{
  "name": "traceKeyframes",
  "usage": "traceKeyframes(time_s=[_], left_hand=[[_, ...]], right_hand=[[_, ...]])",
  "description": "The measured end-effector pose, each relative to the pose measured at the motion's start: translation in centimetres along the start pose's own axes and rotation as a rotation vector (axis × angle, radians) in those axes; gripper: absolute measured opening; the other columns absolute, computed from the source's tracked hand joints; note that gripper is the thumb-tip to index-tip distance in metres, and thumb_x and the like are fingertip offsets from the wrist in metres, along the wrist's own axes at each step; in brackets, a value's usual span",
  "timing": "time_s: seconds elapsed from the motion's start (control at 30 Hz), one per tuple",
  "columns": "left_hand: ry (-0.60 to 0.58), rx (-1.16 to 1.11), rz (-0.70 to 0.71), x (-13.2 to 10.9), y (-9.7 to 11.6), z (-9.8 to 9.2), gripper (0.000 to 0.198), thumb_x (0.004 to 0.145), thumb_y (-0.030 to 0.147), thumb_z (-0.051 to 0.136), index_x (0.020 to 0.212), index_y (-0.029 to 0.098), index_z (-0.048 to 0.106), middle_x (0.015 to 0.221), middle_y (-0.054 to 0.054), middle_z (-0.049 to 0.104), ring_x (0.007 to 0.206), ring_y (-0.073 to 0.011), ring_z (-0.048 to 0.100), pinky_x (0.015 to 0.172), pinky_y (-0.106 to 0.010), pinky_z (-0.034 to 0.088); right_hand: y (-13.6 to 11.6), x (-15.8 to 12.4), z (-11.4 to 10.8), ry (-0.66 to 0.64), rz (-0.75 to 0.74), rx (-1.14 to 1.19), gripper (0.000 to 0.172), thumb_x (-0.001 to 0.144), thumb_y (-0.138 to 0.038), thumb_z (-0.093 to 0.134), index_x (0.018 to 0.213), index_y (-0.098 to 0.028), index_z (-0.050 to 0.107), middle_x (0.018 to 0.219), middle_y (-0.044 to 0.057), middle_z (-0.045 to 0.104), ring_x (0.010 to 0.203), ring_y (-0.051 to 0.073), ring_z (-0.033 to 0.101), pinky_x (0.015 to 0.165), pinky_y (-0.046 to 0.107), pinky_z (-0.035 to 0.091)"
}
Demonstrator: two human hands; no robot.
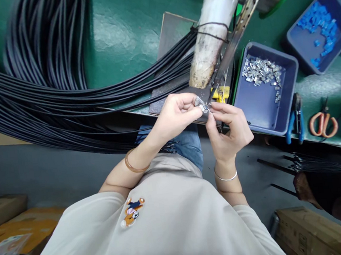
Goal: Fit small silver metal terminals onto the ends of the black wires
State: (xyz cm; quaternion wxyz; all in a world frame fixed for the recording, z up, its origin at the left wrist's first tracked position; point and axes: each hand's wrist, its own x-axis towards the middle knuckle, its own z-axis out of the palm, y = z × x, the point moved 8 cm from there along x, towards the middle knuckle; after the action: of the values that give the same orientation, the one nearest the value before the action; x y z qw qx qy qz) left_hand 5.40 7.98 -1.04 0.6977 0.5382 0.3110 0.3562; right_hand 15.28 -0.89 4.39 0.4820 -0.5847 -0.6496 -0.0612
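My left hand [178, 112] is closed in a pinch at the table's edge, holding a small silvery connector piece [205, 107]. Something whitish, like tape, wraps its fingertips. Facing it, my right hand [229, 126] pinches at the same piece, where a thin wire [209, 110] seems to run between finger and thumb; details are too small to make out. Just beyond the fingers stand a soldering iron [227, 58] on a slanted metal arm and a yellow clamp-like part [221, 93]. Below the nozzle end of a white duct [213, 29] lies a dark board [175, 29].
Bundles of black cables [48, 43] cover the left. At right are a bin of metal shells [278, 112], a bin of blue pieces [336, 8], blue-handled cutters [294, 122] and orange scissors [323, 123]. Another person's arm [306, 190] shows lower right, near cardboard boxes [315, 230].
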Motion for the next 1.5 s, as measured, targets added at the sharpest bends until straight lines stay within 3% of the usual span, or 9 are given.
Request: traceKeyframes(time_s=[0.27,0.53,1.17,1.5], left_hand=[[-0.046,0.039,-0.008,-0.32,0.49,0.35,0.021,0.077,0.016,0.061,0.060,0.015,0.050,0.050,0.005,0.041,0.046,-0.0031,0.032,0.043,-0.020,0.021],[-0.040,0.038,0.012,-0.11,0.37,0.42,0.018,0.076,0.015,0.061,0.061,0.014,0.052,0.053,0.006,0.033,0.048,-0.0028,0.024,0.045,-0.021,0.017],[-0.054,-0.074,0.013,0.25,0.53,0.81,0.018,0.075,0.009,0.060,0.063,0.015,0.048,0.053,0.007,0.032,0.046,-0.0011,0.024,0.043,-0.018,0.018],[-0.046,-0.121,0.022,0.33,1.01,0.84,0.011,0.074,0.006,0.058,0.067,0.013,0.053,0.052,0.008,0.038,0.045,-0.0002,0.028,0.043,-0.015,0.023]], right_hand=[[0.33,0.01,-0.16,0.026,0.058,-0.009,0.014,0.084,-0.012,0.067,0.092,-0.024,0.066,0.095,-0.001,0.074,0.089,0.014,0.071,0.082,0.031,0.058],[0.03,0.09,-0.11,0.033,0.012,-0.059,0.012,0.085,-0.014,0.065,0.092,-0.024,0.066,0.096,0.000,0.073,0.089,0.015,0.070,0.082,0.032,0.059],[0.29,0.50,-0.06,0.007,0.049,0.008,0.013,0.083,-0.012,0.066,0.089,-0.023,0.065,0.098,0.000,0.072,0.093,0.015,0.069,0.085,0.034,0.058],[0.05,0.77,-0.19,0.014,0.024,0.002,0.014,0.084,-0.011,0.066,0.091,-0.022,0.066,0.098,0.001,0.072,0.094,0.016,0.069,0.084,0.034,0.058]])
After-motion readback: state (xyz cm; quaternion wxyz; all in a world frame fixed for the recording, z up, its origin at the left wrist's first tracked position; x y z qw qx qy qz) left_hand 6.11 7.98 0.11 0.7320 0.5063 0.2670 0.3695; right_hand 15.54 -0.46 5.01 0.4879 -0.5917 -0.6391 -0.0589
